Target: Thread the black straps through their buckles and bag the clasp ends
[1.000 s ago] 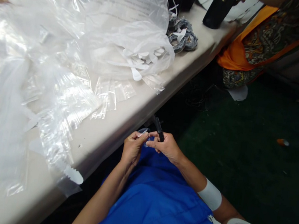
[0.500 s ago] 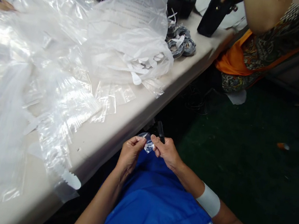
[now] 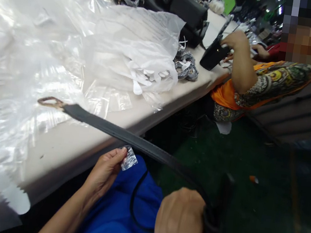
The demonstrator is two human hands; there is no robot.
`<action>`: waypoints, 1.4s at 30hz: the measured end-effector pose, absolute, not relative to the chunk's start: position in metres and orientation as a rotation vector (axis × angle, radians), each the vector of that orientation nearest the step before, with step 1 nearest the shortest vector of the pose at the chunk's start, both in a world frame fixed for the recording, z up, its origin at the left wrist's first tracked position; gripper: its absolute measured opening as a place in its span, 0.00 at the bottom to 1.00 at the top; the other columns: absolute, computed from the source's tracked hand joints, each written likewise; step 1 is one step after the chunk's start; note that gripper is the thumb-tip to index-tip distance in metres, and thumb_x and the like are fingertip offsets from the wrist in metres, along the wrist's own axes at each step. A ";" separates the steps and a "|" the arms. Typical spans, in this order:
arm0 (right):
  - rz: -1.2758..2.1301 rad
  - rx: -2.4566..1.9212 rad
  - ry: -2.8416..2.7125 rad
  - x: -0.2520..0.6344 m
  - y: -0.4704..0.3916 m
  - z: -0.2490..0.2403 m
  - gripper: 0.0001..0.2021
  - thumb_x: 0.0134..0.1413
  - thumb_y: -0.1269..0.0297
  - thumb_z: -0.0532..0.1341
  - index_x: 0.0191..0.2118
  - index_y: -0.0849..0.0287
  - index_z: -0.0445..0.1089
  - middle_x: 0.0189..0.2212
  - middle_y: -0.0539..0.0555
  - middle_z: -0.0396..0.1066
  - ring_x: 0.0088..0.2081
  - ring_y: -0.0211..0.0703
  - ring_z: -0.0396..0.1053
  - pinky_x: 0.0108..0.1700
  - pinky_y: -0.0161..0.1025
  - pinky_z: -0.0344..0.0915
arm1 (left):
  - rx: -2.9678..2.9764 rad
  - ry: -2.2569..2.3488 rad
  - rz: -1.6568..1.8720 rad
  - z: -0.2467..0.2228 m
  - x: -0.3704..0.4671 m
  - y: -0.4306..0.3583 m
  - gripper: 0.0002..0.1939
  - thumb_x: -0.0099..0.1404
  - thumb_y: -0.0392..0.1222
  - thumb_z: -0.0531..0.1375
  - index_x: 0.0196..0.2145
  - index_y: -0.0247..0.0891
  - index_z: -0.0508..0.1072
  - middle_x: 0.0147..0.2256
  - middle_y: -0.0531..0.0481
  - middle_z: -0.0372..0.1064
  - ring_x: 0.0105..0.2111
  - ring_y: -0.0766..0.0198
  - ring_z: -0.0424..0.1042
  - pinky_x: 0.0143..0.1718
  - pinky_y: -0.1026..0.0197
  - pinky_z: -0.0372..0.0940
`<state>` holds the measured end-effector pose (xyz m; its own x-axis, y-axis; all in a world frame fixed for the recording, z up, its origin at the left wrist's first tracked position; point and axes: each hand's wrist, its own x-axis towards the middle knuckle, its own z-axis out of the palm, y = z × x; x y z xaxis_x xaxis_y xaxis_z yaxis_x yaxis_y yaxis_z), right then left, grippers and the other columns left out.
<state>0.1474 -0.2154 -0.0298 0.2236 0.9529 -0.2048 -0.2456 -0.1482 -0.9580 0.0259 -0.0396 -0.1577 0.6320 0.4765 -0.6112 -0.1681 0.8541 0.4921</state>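
Note:
Between the thumb and fingers of my left hand (image 3: pixel 108 165) is a small clear plastic bag (image 3: pixel 130 159), held above my blue apron (image 3: pixel 119 211). My right hand (image 3: pixel 181 220), blurred and close to the camera, is closed around a black strap (image 3: pixel 129 138). The strap stretches from my right fist across to the left, over the table edge. A gold-coloured metal clasp (image 3: pixel 51 102) forms its far end, above the plastic on the table. A thinner black loop of the strap hangs over the apron.
Clear plastic bags (image 3: pixel 53 40) and a bag of white zip ties (image 3: pixel 138 71) cover the table (image 3: pixel 79 144). Wrapped grey coils (image 3: pixel 187 65) lie beyond, near black handbags (image 3: pixel 188 5). At the right, another person's arm (image 3: pixel 245 67) reaches to a black bag (image 3: pixel 213 55).
My right hand has let go of the small plastic bag and come up toward the camera, bringing the strap across the view. My left hand has moved left with the bag.

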 end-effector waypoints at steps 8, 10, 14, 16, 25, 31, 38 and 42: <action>0.932 -1.637 -0.431 0.166 -0.156 -0.108 0.14 0.45 0.54 0.71 0.26 0.62 0.75 0.16 0.48 0.66 0.17 0.30 0.57 0.18 0.31 0.51 | 0.627 0.842 0.425 -0.155 0.024 -0.043 0.17 0.53 0.47 0.69 0.23 0.34 0.68 0.21 0.54 0.67 0.21 0.71 0.64 0.26 0.67 0.60; 1.089 -1.622 -0.394 0.162 -0.152 -0.125 0.18 0.42 0.52 0.71 0.34 0.63 0.77 0.21 0.50 0.69 0.17 0.30 0.57 0.17 0.31 0.50 | 0.743 0.853 0.434 -0.156 0.025 -0.045 0.17 0.54 0.48 0.69 0.23 0.35 0.68 0.21 0.54 0.67 0.22 0.71 0.64 0.26 0.67 0.59; 1.266 -1.488 -0.411 0.151 -0.149 -0.138 0.17 0.44 0.52 0.70 0.32 0.63 0.78 0.24 0.50 0.68 0.18 0.27 0.54 0.17 0.30 0.52 | 0.998 0.901 0.468 -0.153 0.026 -0.049 0.15 0.54 0.47 0.69 0.23 0.35 0.69 0.23 0.55 0.69 0.25 0.70 0.65 0.29 0.67 0.60; 1.290 -1.460 -0.438 0.149 -0.148 -0.140 0.15 0.43 0.53 0.70 0.29 0.63 0.78 0.25 0.50 0.67 0.20 0.29 0.57 0.18 0.30 0.53 | 1.075 0.904 0.470 -0.151 0.025 -0.050 0.15 0.54 0.46 0.69 0.22 0.35 0.70 0.23 0.55 0.70 0.26 0.68 0.66 0.31 0.67 0.61; 1.261 -1.396 -0.260 0.150 -0.142 -0.146 0.17 0.35 0.60 0.75 0.21 0.62 0.66 0.17 0.44 0.62 0.17 0.28 0.56 0.18 0.29 0.47 | 0.978 0.775 0.332 -0.153 0.019 -0.048 0.13 0.56 0.48 0.67 0.26 0.34 0.75 0.23 0.53 0.67 0.26 0.69 0.63 0.31 0.67 0.59; 1.309 -1.370 -0.281 0.148 -0.141 -0.145 0.19 0.38 0.55 0.73 0.21 0.63 0.67 0.18 0.47 0.66 0.18 0.28 0.57 0.19 0.29 0.50 | 0.610 0.666 0.174 -0.156 0.020 -0.048 0.17 0.53 0.45 0.71 0.38 0.31 0.79 0.32 0.44 0.74 0.29 0.67 0.67 0.33 0.65 0.61; 1.284 -1.419 -0.353 0.142 -0.142 -0.149 0.21 0.47 0.49 0.68 0.22 0.65 0.71 0.19 0.50 0.68 0.16 0.27 0.55 0.18 0.29 0.51 | 0.619 0.684 0.161 -0.164 0.020 -0.048 0.14 0.52 0.45 0.70 0.28 0.29 0.78 0.26 0.44 0.74 0.27 0.65 0.69 0.34 0.63 0.63; 1.267 -1.466 -0.392 0.146 -0.147 -0.151 0.24 0.52 0.45 0.63 0.27 0.66 0.74 0.20 0.49 0.66 0.15 0.25 0.51 0.18 0.31 0.53 | 0.609 0.700 0.205 -0.164 0.019 -0.049 0.14 0.52 0.46 0.71 0.24 0.30 0.77 0.24 0.46 0.72 0.27 0.63 0.70 0.36 0.61 0.64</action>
